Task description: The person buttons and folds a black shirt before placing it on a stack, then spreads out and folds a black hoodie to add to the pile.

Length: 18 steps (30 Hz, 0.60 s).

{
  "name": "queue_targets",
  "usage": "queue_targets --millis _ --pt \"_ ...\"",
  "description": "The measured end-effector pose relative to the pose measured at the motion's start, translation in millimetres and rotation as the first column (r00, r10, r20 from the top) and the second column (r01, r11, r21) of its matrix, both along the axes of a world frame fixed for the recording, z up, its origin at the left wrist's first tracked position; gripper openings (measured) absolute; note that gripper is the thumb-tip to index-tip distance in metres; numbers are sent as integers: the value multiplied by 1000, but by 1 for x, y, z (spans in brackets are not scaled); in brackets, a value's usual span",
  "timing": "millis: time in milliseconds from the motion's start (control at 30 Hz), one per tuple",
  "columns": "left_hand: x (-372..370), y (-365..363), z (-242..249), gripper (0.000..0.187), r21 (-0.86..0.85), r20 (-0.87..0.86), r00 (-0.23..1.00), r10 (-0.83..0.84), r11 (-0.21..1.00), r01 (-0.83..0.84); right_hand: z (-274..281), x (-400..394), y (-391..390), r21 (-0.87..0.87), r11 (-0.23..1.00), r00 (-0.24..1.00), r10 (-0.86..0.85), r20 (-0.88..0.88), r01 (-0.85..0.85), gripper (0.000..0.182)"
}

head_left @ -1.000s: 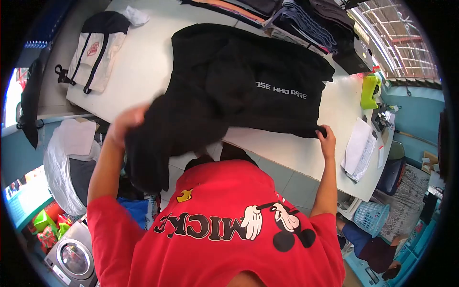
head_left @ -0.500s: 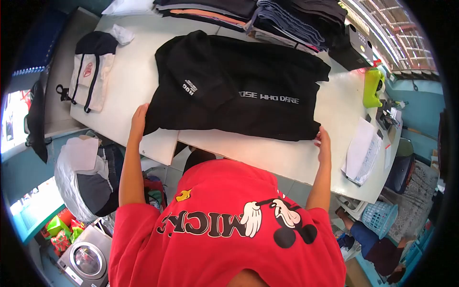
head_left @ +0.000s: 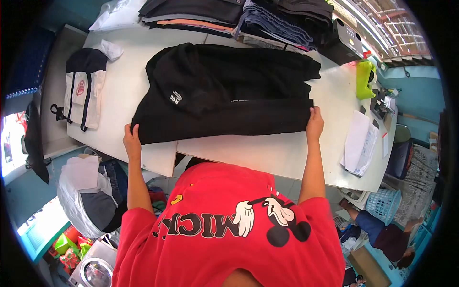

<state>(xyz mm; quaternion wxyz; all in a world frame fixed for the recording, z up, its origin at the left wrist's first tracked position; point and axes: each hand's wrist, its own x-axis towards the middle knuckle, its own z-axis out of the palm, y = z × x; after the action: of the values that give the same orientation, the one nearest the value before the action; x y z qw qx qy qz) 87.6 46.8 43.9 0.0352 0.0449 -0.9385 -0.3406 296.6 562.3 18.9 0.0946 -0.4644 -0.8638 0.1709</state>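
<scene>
A black garment (head_left: pixel 229 76) with small white lettering lies on the white table (head_left: pixel 248 153). Its near edge is folded over in a long strip that covers most of the larger print. At the garment's near left corner, my left hand (head_left: pixel 132 139) pinches the cloth between thumb and fingers. My right hand (head_left: pixel 314 123) grips the right end of the folded strip. The arms reach forward on both sides of a red shirt.
Stacks of folded clothes (head_left: pixel 282 24) line the back. A cream and navy bag (head_left: pixel 86 91) lies at left. On the right are a black box (head_left: pixel 342 43), a green tape dispenser (head_left: pixel 365 79) and papers (head_left: pixel 356 143). Another person (head_left: pixel 382 239) is at lower right.
The garment's near edge has been folded over, covering much of the larger print. Both hands now hold the fold's ends. The view has shifted slightly.
</scene>
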Motion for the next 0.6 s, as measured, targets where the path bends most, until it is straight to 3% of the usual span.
queue_targets --millis 33,67,133,233,367,400,500,567,600 --pt "0 -7 -3 25 -98 6 997 -82 992 82 -4 -1 -3 11 1000 994 -6 107 4 22" --pt "-1 -8 0 24 -193 18 987 -162 968 163 -3 -1 -6 12 1000 995 -5 104 4 22" --pt "-1 -14 9 25 -199 -10 987 -160 968 155 0 4 -11 7 1000 978 -17 206 16 23" --pt "2 -21 27 23 -175 10 994 -111 978 111 15 9 -25 8 1000 976 -16 217 15 23" --pt "2 -38 -30 22 -251 124 981 -151 951 179 -26 18 -32 71 997 975 -39 219 24 25" --pt "5 -33 -36 23 -218 93 981 -170 958 187 -26 17 -34 68 997 975 -36 218 21 25" --pt "4 -21 -30 21 -220 223 973 -61 969 112 -21 16 -35 51 998 963 -56 262 44 22" --pt "7 -17 -26 19 -347 -185 951 -246 922 171 -16 22 -37 118 992 978 16 206 -41 20" --pt "11 -12 -23 19 -348 -190 954 -234 924 158 -10 19 -43 118 992 979 29 202 -53 20"
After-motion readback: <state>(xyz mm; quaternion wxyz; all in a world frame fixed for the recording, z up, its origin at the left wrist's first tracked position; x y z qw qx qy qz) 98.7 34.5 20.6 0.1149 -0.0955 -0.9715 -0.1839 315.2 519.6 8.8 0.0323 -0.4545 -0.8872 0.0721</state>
